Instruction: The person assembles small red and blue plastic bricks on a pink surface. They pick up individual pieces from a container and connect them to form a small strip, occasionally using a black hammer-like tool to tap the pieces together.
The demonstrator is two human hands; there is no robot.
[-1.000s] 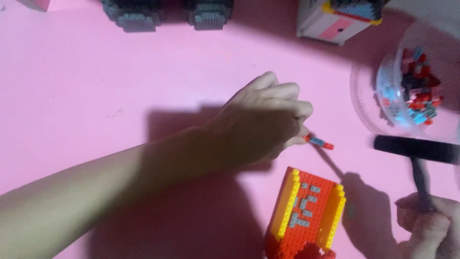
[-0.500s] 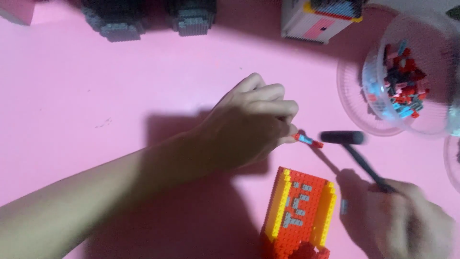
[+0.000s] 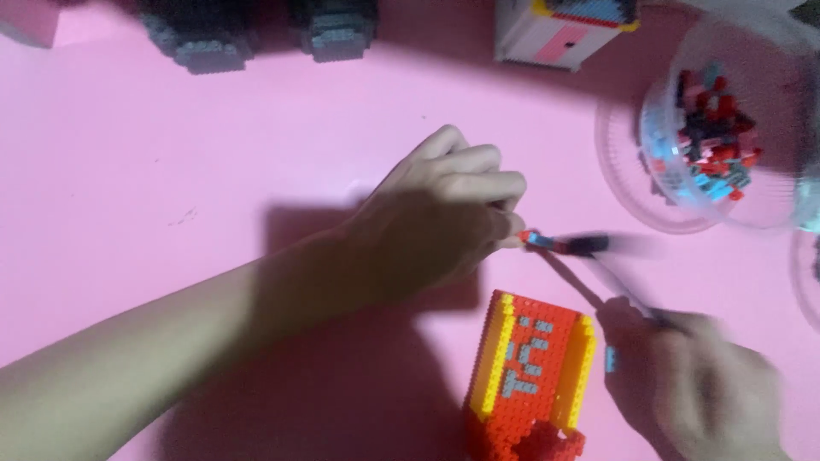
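On the pink tabletop (image 3: 171, 171), centre of view: left hand (image 3: 444, 213) pinches a small red-and-blue brick piece (image 3: 540, 241) between closed fingers (image 3: 478, 183), holding it down against the surface. Right hand (image 3: 709, 384) is closed around the handle of a small black hammer (image 3: 589, 246); its head is blurred, right at the piece's free end.

Risks, as judged:
- Hammer head lands beside the pinching fingertips; a slight miss would strike them.
- Piece is tiny; an off-centre blow could flick it away.
- Orange-and-yellow brick model (image 3: 534, 376) sits just below the handle and could be knocked.
- Clear bowl of loose bricks (image 3: 709, 137) stands well apart, at low risk.
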